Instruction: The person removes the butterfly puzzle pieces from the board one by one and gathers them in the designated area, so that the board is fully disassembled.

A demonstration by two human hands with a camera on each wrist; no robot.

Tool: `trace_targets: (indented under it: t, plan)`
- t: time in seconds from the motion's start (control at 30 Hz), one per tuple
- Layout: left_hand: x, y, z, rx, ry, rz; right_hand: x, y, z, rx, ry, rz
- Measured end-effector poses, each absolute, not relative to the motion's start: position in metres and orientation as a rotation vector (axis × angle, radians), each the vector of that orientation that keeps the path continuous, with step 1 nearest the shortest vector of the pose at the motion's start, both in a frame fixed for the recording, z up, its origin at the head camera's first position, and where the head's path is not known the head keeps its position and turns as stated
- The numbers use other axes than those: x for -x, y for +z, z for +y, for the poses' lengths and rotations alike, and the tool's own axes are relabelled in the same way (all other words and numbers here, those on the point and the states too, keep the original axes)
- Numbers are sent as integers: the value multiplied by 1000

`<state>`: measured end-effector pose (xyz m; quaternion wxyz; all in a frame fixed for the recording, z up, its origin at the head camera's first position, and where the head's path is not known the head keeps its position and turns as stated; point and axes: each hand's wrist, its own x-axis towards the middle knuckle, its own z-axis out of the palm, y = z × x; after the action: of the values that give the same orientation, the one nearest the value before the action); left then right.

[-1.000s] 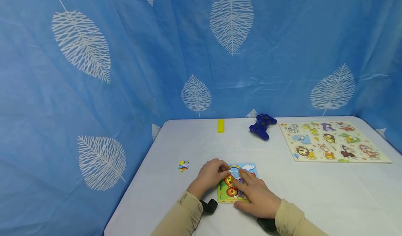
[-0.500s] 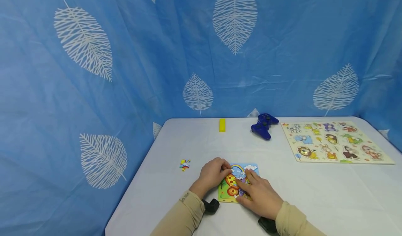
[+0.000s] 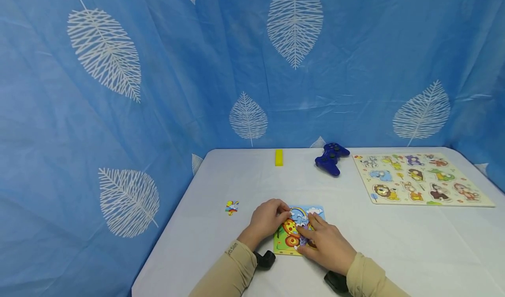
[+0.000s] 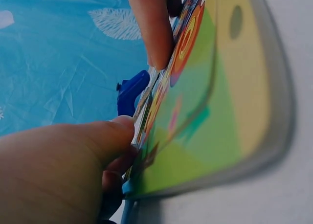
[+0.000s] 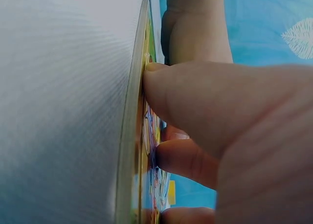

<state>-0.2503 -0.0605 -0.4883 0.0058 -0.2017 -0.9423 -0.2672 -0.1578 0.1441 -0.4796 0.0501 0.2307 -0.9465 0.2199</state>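
On the far left, a blue curtain (image 3: 47, 126) with white leaves hangs down past the table (image 3: 189, 248), whose left edge slants away to a round back corner. A little loose piece (image 3: 232, 207), painted yellow, red and blue, lies flat near that edge, with white tabletop between it and the left hand (image 3: 265, 220). The tan left sleeve (image 3: 225, 270) has small dark writing by the cuff; I can read "Slim" at the end, but the start is hard to make out. The thumb and fingers of the left hand are curled and pinch a thin puzzle piece (image 4: 142, 104) at the upper left part of the picture puzzle (image 3: 285, 245). The yellow block (image 3: 279, 157) sits right by the back edge of the table. The puzzle lies flat on the table in front of the person, between the two hands, and its bottom edge shows, with a strip of white tabletop in front of it. The blue game controller (image 3: 332, 159) rests near the back edge, and its marks are too small to read. The right hand (image 3: 330, 245) has its fingers spread and nearly straight; their tips touch the right part of the puzzle, and the thumb touches its front rim. More white tabletop stretches from there to the big animal board (image 3: 400, 175), where a lion and a crocodile show. One corner of that board is near the table's right edge.
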Motion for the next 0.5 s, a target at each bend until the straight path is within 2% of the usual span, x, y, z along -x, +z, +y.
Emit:
trace_targets:
  t: [0.5]
  plan:
    - [250,-489,-59,542,-1036,-2892,159,-478,145,-726,659,-2896]
